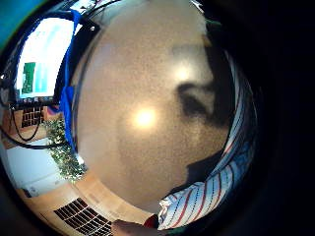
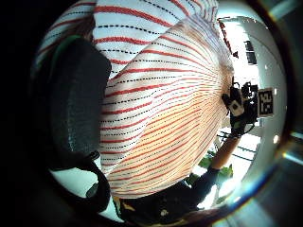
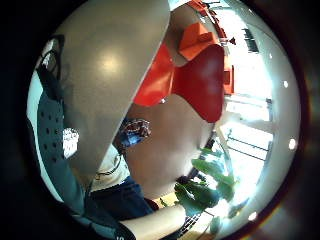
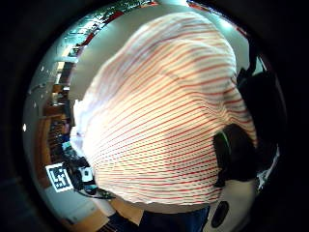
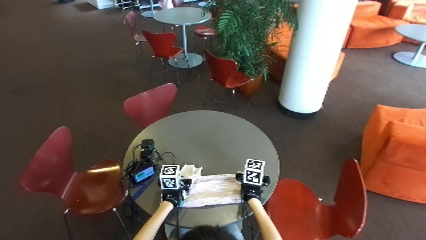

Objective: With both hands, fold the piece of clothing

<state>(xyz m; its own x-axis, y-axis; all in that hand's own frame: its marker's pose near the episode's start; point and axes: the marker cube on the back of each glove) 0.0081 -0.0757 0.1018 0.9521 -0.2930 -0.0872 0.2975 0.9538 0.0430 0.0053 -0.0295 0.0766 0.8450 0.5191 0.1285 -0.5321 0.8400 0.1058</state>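
Note:
A white piece of clothing with red stripes (image 5: 212, 189) lies bunched at the near edge of the round grey table (image 5: 206, 137). My left hand (image 5: 172, 192) holds its left end and my right hand (image 5: 251, 189) holds its right end. The striped cloth (image 2: 161, 109) fills the left thumb side palm view, with a gloved finger (image 2: 75, 104) curled against it and the other hand (image 2: 239, 111) at its far end. The right thumb side palm view shows the same cloth (image 4: 164, 125) beside a curled finger (image 4: 236, 152). One edge of the cloth (image 1: 206, 196) hangs over the tabletop.
A small device with cables (image 5: 143, 170) sits at the table's left edge. Red chairs stand to the left (image 5: 66, 175), behind (image 5: 152, 102) and to the right (image 5: 319, 200). Farther back are a white pillar (image 5: 313, 55) and a plant (image 5: 249, 30).

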